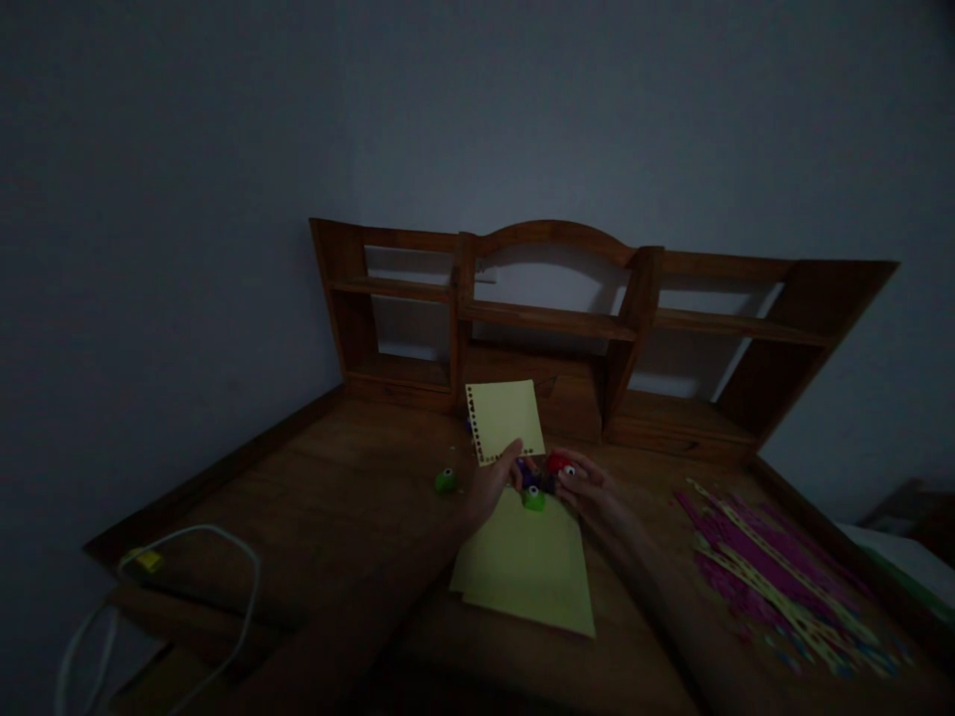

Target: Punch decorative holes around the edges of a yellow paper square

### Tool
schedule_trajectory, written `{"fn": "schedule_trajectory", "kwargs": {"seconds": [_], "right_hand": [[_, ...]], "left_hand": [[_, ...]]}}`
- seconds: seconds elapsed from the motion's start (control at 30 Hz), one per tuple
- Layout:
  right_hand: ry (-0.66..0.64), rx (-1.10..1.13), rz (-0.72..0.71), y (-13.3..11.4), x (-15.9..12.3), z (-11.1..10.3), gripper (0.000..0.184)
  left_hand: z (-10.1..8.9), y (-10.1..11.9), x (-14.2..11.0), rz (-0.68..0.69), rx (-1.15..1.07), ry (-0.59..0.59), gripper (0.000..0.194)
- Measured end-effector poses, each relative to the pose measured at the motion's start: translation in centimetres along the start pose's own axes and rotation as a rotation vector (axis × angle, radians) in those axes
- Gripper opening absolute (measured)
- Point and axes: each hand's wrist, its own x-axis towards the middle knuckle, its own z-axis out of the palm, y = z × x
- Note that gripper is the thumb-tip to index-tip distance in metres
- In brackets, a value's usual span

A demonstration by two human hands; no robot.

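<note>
My left hand (492,487) is closed, its thumb over the lower edge of a pale yellow sheet of paper (507,418) with small holes along its left and bottom edges. My right hand (593,494) grips a small red thing with a round white eye (561,464), like a toy animal head. Between the hands are a dark blue-purple thing (531,478), partly hidden, and a green thing with an eye (534,498). Another green one (446,480) sits on the desk left of my left hand. Below my hands lie stacked yellow sheets (529,567).
A wooden shelf unit (548,320) stands at the back of the wooden desk (358,497). Pink and yellow perforated strips (776,567) are piled at right, with small coloured bits. A white cable (254,567) loops over the left front edge, near a yellow object (147,560). The room is dim.
</note>
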Motion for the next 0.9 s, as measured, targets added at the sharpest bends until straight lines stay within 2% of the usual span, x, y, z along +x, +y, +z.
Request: {"fn": "schedule_trajectory", "kwargs": {"seconds": [0.33,0.5,0.63,0.73,0.9], "right_hand": [[0.077,-0.088,0.009,-0.3,-0.4,0.2,0.042],[0.004,-0.041,0.055,-0.6,-0.5,-0.1,0.044],[0.0,-0.102,0.083,0.1,-0.3,-0.3,0.052],[0.006,-0.193,0.035,0.7,-0.1,0.0,0.056],[-0.013,-0.339,-0.088,1.3,0.2,0.2,0.047]], "left_hand": [[0.0,-0.3,0.0,-0.02,-0.009,0.057,0.06],[0.3,0.9,-0.7,-0.002,0.0,0.051,0.061],[0.5,1.9,-1.3,-0.011,-0.015,0.055,0.06],[0.5,1.8,-1.3,0.009,-0.006,0.044,0.059],[0.6,0.7,-0.9,0.032,0.078,0.05,0.064]]}}
